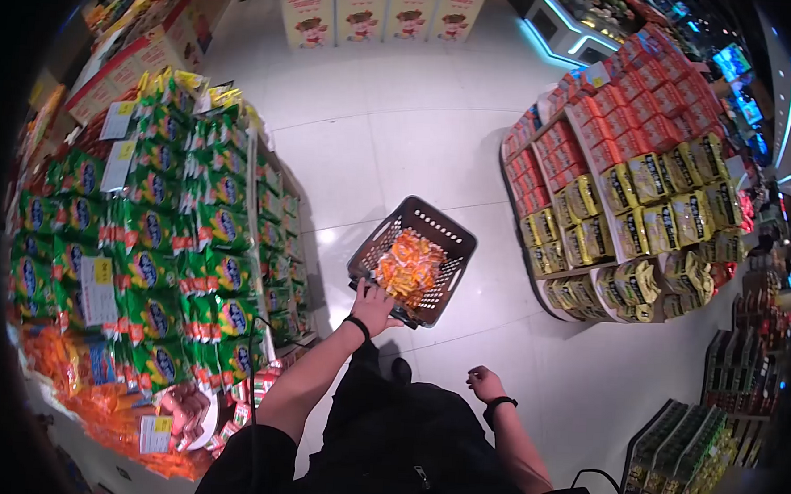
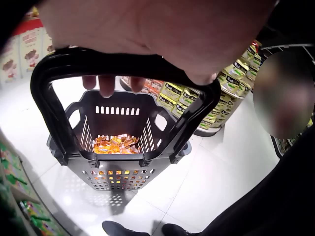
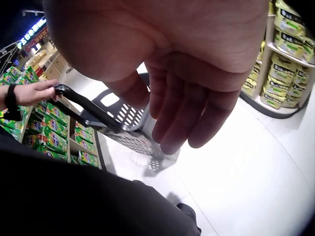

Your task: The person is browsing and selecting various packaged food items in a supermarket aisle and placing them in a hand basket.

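Observation:
My left hand (image 1: 373, 310) grips the black handle (image 2: 125, 63) of a dark shopping basket (image 1: 457, 241), its fingertips curling under the bar in the left wrist view. Orange-wrapped snack packets (image 1: 410, 264) lie in a heap at the bottom of the basket, which has perforated walls and stands in front of my body. Off to the right, near my side, my right hand (image 1: 485, 383) hangs with loosely curled fingers (image 3: 184, 115) and holds nothing. The right wrist view shows the basket (image 3: 133, 118) behind those fingers, with the left hand (image 3: 37, 93) on its handle.
A shelf of green snack bags (image 1: 154, 252) rises close on the left, with price cards (image 1: 98, 290). To the right stands a curved display of red packs (image 1: 627, 103) and yellow packs (image 1: 658, 189). Printed boxes (image 1: 385, 14) line the far end of the white floor (image 1: 356, 147).

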`<state>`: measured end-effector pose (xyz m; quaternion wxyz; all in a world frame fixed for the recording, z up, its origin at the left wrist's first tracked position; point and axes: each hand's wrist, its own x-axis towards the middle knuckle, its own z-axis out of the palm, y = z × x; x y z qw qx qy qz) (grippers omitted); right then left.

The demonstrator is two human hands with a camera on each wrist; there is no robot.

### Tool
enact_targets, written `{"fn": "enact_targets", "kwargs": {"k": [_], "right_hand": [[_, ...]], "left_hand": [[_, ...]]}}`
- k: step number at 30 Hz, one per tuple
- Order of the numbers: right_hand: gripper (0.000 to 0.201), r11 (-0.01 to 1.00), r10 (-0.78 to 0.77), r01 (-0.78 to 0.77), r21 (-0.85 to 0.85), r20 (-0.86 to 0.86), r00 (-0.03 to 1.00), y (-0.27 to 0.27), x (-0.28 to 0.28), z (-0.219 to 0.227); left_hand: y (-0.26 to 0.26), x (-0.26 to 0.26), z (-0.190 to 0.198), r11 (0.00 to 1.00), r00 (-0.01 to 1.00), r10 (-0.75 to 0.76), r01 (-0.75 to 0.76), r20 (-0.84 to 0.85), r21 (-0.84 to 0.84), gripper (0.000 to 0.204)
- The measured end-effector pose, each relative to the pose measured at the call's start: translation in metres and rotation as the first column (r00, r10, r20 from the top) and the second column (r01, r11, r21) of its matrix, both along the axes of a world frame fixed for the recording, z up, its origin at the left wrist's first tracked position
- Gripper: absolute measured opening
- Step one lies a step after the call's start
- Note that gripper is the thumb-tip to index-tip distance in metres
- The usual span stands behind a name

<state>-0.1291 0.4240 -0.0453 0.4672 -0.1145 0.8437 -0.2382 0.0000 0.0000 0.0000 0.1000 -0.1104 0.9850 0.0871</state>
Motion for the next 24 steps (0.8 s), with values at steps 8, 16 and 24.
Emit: {"fn": "enact_targets", "kwargs": {"k": [8, 16, 24], "right_hand": [[0.031, 0.994, -0.022, 0.010, -0.105, -0.119, 0.993, -0.112, 0.000, 0.096], [0.036, 0.999, -0.007, 0.012, 0.048, -0.100, 0.995, -0.103, -0.029, 0.097], [0.034, 0.996, 0.031, -0.042, -0.076, -0.148, 0.989, -0.128, -0.095, 0.080]], "left_hand": [[-0.014, -0.056, 0.002, 0.989, 0.986, 0.146, -0.146, -0.082, 0.017, 0.082], [0.015, -0.123, 0.027, 0.894, 0.907, 0.422, -0.417, 0.001, 0.163, 0.077], [0.000, -0.172, 0.006, 0.885, 0.918, 0.388, -0.343, -0.089, 0.316, 0.073]]}}
